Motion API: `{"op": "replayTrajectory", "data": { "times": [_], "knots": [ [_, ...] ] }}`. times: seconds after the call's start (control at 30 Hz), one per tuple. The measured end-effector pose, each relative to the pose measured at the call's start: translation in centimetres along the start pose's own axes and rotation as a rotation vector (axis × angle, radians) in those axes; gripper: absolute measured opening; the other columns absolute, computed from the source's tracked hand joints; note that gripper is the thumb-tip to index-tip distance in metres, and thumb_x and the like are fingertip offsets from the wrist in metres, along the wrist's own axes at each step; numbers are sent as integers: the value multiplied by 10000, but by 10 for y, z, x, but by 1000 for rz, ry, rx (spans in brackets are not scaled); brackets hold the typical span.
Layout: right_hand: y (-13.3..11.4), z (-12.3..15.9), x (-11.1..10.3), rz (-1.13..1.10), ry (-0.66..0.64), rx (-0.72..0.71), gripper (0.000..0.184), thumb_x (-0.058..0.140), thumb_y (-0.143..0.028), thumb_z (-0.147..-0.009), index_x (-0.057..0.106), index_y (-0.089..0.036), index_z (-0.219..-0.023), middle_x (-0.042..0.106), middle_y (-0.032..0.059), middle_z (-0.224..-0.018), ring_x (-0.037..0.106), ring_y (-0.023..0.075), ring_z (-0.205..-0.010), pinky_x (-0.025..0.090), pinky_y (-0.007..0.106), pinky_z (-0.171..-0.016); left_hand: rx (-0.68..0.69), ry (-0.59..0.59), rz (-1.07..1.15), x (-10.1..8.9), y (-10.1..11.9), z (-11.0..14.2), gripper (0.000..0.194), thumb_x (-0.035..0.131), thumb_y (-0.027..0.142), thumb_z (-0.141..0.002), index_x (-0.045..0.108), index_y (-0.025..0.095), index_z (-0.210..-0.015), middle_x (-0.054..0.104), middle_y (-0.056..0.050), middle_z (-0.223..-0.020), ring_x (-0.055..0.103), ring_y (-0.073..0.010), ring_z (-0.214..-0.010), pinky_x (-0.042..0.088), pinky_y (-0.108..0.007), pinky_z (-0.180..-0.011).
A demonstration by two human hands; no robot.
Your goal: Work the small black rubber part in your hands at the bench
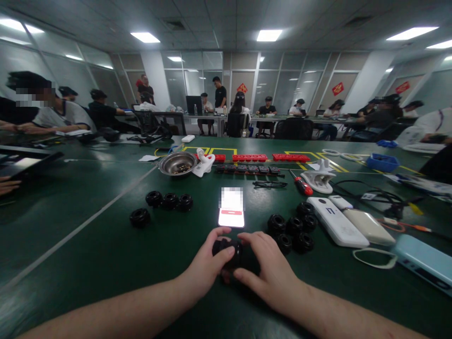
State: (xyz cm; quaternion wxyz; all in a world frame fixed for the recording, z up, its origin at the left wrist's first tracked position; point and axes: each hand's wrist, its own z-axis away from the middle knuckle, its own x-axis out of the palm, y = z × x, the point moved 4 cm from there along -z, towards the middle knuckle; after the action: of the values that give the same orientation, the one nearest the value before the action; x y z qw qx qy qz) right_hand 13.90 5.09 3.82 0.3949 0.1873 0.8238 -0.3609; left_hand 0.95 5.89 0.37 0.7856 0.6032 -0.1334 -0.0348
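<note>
Low in the middle of the head view, my left hand (pixel 208 259) is closed around a black, rounded ribbed part (pixel 236 256), its thumb lying across the front. Curved about the right side of that part is my right hand (pixel 270 268), thumb and fingers apart; whether the fingertips touch it I cannot tell. Just beyond the hands lies a phone (pixel 231 217) with a lit screen. Several black ring-shaped parts (pixel 294 226) sit in a cluster by my right hand. More black rings (pixel 170 201) lie to the left, one apart from the others.
A metal bowl (pixel 177 164) of small pieces stands beyond. Behind the phone are a black rack (pixel 249 170), red trays (pixel 249 157), glasses (pixel 270 184) and a red screwdriver (pixel 302 184). White power banks (pixel 337 221) and a light-blue device (pixel 425 261) lie right. People sit around.
</note>
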Motion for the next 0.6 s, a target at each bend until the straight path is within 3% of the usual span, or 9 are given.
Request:
{"op": "replayTrajectory", "data": {
  "times": [0.1,0.23,0.37,0.5,0.6],
  "knots": [
    [-1,0,1,25,1,-60,324,532,-259,-755,465,-167,-1059,548,75,-923,478,221,-857,399,404,-764,44,-34,36,1,3,1,600,642,306,-590,308,229,-1082,414,-33,-979,552,-104,-658,466,-232,-529],
    [-4,1,2,44,19,-152,357,507,-190,-756,436,-187,-1106,512,83,-1007,461,219,-909,379,399,-794,-44,-29,14,3,-2,0,518,494,440,-693,289,200,-1104,463,-44,-886,546,-102,-524,437,-248,-445],
    [1,2,1,-26,7,-9,500,602,-364,-678,422,-158,-1097,521,89,-994,466,233,-894,382,403,-777,-45,2,-40,3,1,1,404,476,374,-727,346,199,-1067,488,-16,-800,534,-102,-533,417,-219,-433],
    [8,0,4,-14,-64,106,323,546,-415,-726,524,-159,-920,558,55,-811,490,209,-751,395,373,-676,-43,5,-28,1,3,5,436,533,332,-691,360,210,-1072,452,-24,-878,548,-125,-647,453,-231,-494],
    [8,-1,4,11,-56,49,287,544,-378,-745,531,-160,-930,556,53,-805,485,203,-751,389,373,-689,-13,1,12,1,3,3,506,581,311,-651,337,217,-1085,434,-37,-938,557,-137,-701,477,-248,-543]
  ]
}}
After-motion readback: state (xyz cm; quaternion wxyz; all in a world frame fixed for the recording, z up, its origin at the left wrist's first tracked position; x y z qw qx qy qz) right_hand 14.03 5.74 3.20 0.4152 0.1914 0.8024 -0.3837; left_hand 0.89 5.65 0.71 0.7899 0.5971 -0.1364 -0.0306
